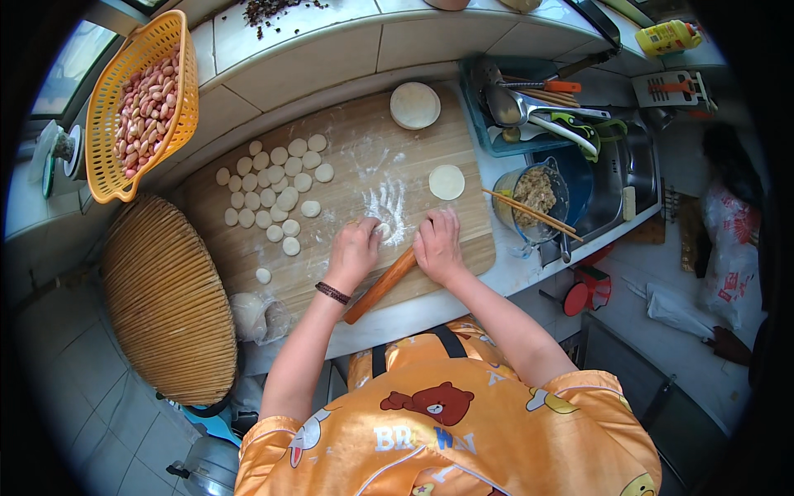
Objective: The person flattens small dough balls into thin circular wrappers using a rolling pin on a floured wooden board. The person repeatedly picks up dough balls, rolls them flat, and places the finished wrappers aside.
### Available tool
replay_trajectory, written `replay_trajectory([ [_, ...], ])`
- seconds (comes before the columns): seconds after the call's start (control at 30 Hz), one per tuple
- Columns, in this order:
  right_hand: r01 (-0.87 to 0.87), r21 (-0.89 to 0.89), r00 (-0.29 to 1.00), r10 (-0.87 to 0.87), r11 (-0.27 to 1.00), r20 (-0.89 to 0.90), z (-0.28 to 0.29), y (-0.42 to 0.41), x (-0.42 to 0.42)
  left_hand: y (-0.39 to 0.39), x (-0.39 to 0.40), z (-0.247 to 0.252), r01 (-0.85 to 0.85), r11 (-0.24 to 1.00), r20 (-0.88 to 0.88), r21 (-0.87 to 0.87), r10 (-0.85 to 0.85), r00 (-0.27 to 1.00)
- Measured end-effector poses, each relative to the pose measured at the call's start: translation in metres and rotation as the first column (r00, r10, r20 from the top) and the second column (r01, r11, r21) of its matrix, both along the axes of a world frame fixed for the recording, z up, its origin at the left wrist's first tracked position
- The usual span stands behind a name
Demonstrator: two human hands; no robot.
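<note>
My left hand (355,249) has its fingertips on the edge of a small dough piece (384,232), which lies on a floured patch of the wooden board (347,279). Under my right hand (439,247) is the upper end of a wooden rolling pin (379,286), slanting down-left toward the board's front edge. The right fingers curl over it and hide that end. Just beyond the right hand lies a flat, rolled dough wrapper (446,182). A stack of round wrappers (415,106) sits farther back. Several small dough discs (268,198) spread over the board's left side.
Right of the board, a bowl of filling (535,197) has chopsticks (539,217) across it, beside the sink (629,167). Behind stands a teal basin (496,146) of utensils. On the left are a round reed tray (170,297), a yellow peanut basket (186,93) and a plastic bag (263,316).
</note>
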State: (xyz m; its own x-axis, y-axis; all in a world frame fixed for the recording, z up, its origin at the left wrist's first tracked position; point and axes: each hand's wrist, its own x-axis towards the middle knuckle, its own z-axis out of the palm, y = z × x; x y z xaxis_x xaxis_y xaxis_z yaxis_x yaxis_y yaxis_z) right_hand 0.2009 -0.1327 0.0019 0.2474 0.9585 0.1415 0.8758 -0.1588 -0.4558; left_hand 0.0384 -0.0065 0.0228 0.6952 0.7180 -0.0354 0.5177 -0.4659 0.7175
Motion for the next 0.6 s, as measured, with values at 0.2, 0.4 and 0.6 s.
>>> replay_trajectory([
  [0.2, -0.025, 0.015, 1.000, 0.025, 1.000, 0.007, 0.001, 0.004, -0.005, -0.001, -0.020, -0.009, -0.309, 0.790, -0.048, -0.530, 0.336, 0.941],
  [0.4, -0.018, -0.082, 0.998, 0.023, 0.996, 0.058, 0.010, 0.011, -0.004, -0.010, -0.008, 0.012, -0.235, 0.877, -0.190, -0.420, 0.168, 0.967],
  [0.6, -0.039, -0.271, 0.983, 0.086, 0.962, 0.162, 0.023, 0.099, -0.018, -0.006, 0.000, 0.014, -0.242, 0.930, -0.279, -0.277, 0.164, 0.946],
])
